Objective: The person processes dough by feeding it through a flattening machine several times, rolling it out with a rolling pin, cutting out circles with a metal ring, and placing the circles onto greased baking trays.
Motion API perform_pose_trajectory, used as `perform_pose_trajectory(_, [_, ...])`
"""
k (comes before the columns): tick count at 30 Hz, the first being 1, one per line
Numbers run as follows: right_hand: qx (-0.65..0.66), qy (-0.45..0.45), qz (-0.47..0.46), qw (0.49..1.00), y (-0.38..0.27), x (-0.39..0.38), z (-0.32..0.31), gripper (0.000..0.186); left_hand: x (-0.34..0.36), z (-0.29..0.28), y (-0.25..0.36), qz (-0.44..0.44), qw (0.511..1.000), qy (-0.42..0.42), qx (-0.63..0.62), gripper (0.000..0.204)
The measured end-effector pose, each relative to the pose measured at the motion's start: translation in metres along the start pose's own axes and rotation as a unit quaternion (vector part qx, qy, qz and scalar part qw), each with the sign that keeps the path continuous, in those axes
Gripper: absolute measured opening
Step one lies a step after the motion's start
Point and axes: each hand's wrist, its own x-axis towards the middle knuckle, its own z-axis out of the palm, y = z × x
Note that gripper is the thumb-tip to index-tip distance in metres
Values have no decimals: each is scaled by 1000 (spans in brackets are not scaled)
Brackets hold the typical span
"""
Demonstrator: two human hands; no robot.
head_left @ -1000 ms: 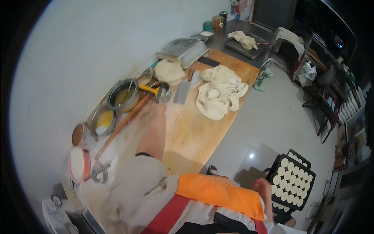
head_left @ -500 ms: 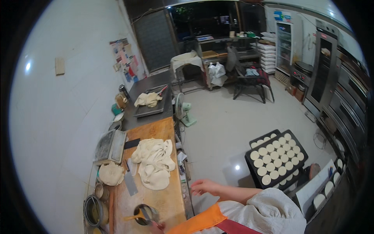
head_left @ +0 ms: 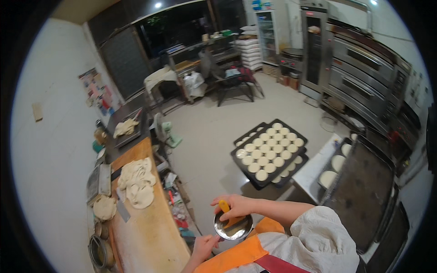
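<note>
A small shiny metal saucepan (head_left: 237, 233) is in front of me, beside the wooden bench and off its top. My left hand (head_left: 205, 248) is closed around its short handle. Over the pan's rim, my right hand (head_left: 236, 207) grips a yellow-handled brush (head_left: 224, 206), whose wide lower part dips into the pan. Its bristles are hidden, and the pan's contents are hard to make out. Ahead, a black baking tray (head_left: 256, 179) holds rows of pale round dough pieces and rests on other trays.
On the left, the wooden bench (head_left: 145, 236) carries a heap of dough (head_left: 138, 182) and a flat metal scraper (head_left: 123, 211). Another pot (head_left: 101, 251) stands by the wall. At right are a large dark tray (head_left: 362, 191) and a white surface (head_left: 314, 179); ovens (head_left: 359, 73) stand beyond.
My view has swung right toward the trays. The saucepan has left the bench, held in my left hand. My right hand, empty before, now holds the brush in it.
</note>
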Motion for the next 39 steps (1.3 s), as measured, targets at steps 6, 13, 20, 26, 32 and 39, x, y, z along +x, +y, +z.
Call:
perform_pose_trajectory(6, [-211,361,-98,903,-28,-143,-14,19,4,88,94,39,999,-24,3,34])
perform_pose_trajectory(13, [141,525,32,839,-42,-313,-60,10,30,198,125,94,990,-70,-85,30])
perform_pose_trajectory(20, [214,478,332,784,51,-528,-114,24,17,292,144,80,989,-48,-119,36])
perform_pose_trajectory(26, [-355,654,244,622,119,-616,-264,17,0,324,163,80,990,-27,-113,41])
perform_pose_trajectory(32, [-466,319,291,772,166,-505,-179,7,-9,341,175,53,995,23,-83,39])
perform_pose_trajectory(39, [-19,108,239,965,1,-528,-99,18,-9,315,148,65,993,43,-88,40])
